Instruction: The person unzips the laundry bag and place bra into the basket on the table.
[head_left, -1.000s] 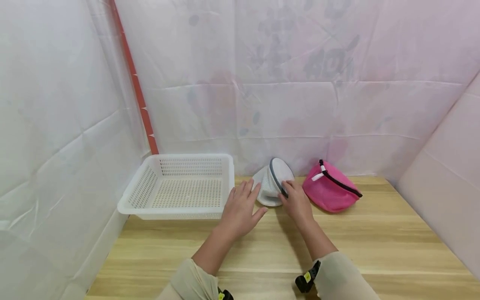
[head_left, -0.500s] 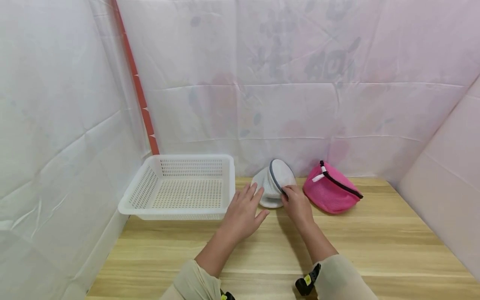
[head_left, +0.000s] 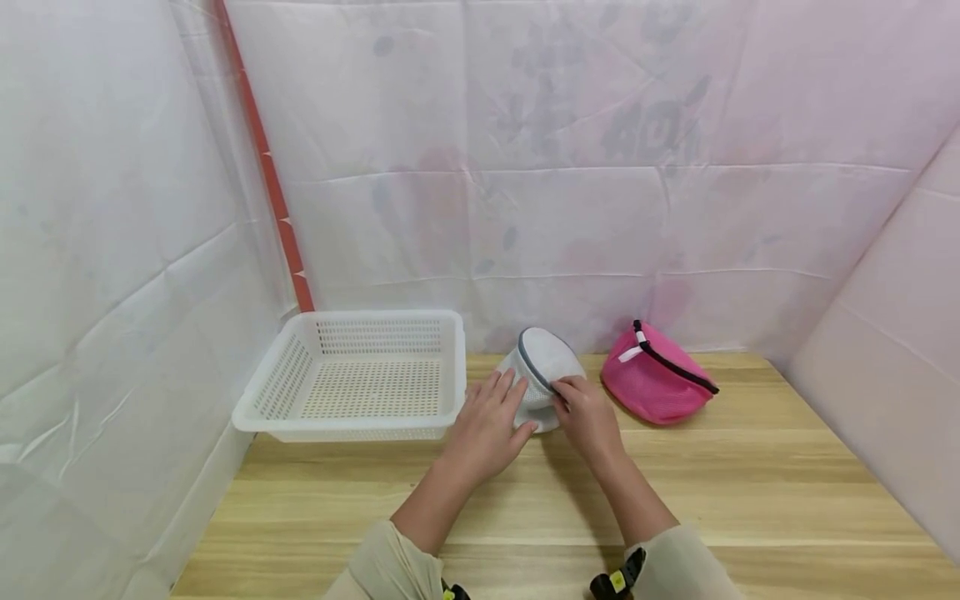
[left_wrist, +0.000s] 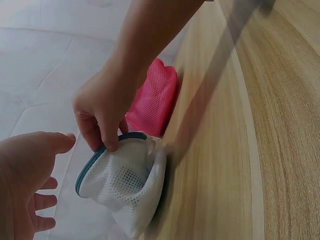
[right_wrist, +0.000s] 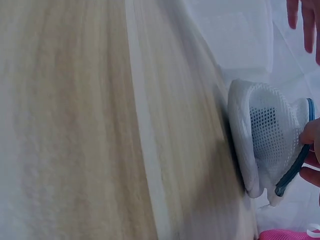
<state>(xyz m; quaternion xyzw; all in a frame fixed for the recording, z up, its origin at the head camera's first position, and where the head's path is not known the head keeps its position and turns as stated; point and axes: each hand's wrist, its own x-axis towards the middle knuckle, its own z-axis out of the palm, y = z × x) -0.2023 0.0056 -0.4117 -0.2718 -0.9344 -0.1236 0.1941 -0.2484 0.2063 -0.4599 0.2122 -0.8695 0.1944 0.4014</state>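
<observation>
A white mesh laundry bag [head_left: 551,358] with a blue-grey zipper stands tilted on the wooden table. My right hand [head_left: 590,421] pinches the zippered edge of this bag between thumb and fingers, as the left wrist view also shows. Beside the bag's left side is my left hand [head_left: 483,425], its fingers spread and fairly straight; in the left wrist view the left hand [left_wrist: 25,180] is apart from the mesh. To the right of both hands sits a pink mesh bag [head_left: 660,383] with a black zipper and a white pull tab.
A white perforated plastic basket [head_left: 348,425] stands at the left back, close to my left hand. Pale sheeting [head_left: 555,225] hangs behind the table [head_left: 525,533] and along both sides. A red strip [head_left: 262,158] runs down the back left corner.
My right hand has drawn the white bag's zippered edge slightly left and toward me. The bag's top leans lower. My left hand, the pink bag and the basket look nearly unmoved.
</observation>
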